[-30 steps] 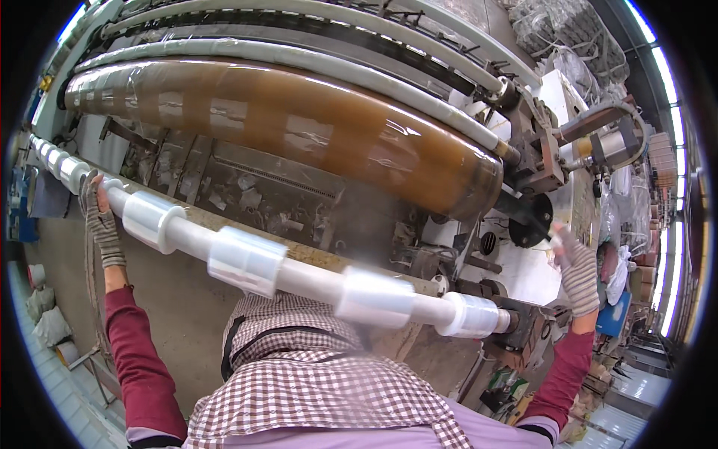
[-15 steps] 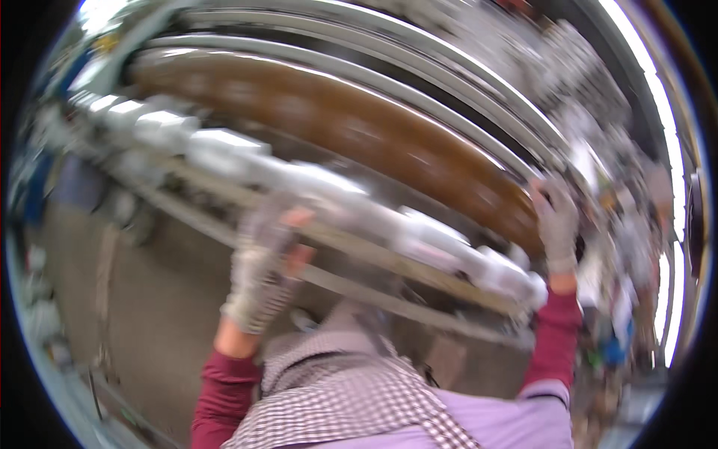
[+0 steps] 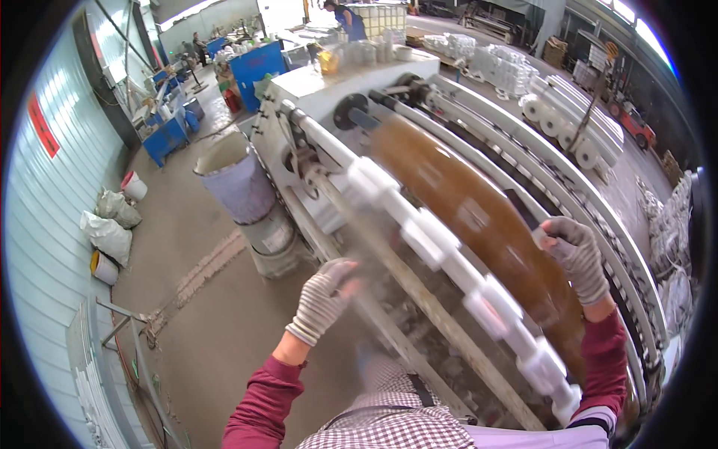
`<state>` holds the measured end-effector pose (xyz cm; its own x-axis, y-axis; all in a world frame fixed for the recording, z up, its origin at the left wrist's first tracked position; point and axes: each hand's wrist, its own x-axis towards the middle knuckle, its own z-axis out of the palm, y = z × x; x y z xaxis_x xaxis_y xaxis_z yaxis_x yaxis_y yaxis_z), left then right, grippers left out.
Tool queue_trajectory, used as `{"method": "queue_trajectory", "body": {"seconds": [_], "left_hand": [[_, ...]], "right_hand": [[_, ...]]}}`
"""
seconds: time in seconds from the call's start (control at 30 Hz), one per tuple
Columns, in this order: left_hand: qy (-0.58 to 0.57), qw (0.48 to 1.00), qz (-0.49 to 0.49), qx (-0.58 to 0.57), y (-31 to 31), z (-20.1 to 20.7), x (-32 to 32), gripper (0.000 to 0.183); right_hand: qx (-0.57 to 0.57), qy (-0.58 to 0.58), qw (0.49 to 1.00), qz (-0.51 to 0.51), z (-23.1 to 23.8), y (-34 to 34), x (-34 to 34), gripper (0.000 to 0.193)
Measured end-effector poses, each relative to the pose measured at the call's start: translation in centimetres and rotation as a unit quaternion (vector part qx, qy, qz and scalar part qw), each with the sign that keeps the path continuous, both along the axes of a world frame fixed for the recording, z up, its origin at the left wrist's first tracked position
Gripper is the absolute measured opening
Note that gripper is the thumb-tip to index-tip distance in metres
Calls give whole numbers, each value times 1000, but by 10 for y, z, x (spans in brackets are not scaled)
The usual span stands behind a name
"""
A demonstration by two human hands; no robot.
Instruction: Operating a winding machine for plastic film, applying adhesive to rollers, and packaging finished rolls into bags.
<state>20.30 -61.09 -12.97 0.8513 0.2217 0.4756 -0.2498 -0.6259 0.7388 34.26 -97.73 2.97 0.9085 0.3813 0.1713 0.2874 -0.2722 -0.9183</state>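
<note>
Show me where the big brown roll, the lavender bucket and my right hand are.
Big brown roll (image 3: pixel 485 230): head view, middle of its curved side.
Lavender bucket (image 3: pixel 241 193): head view, its outer wall.
Right hand (image 3: pixel 580 259): head view, back of the striped glove.

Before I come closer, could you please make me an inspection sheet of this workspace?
Surface: grey-brown floor, crossed by a reddish strip.
Job's things: white rolls along a shaft, beside a large brown roller.
Clutter: lavender bin near the machine's corner; white sack by the wall.
Left hand: gloved, fingers curled, blurred; hold unclear.
Right hand: gloved, fingers bent, over the brown roller; contact unclear.
Cables: none clearly made out.
Surroundings: corrugated wall at left; blue cabinet and person in blue beyond.
</note>
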Motion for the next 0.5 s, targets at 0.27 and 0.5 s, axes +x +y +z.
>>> {"method": "queue_trajectory", "body": {"seconds": [0.27,0.5], "left_hand": [[90,983,150,-54,226,48,71,8],[111,974,170,-100,440,19,208,12]], "right_hand": [[32,132,987,89,-9,295,199,22],[152,231,959,68,-84,519,344,17]]}}
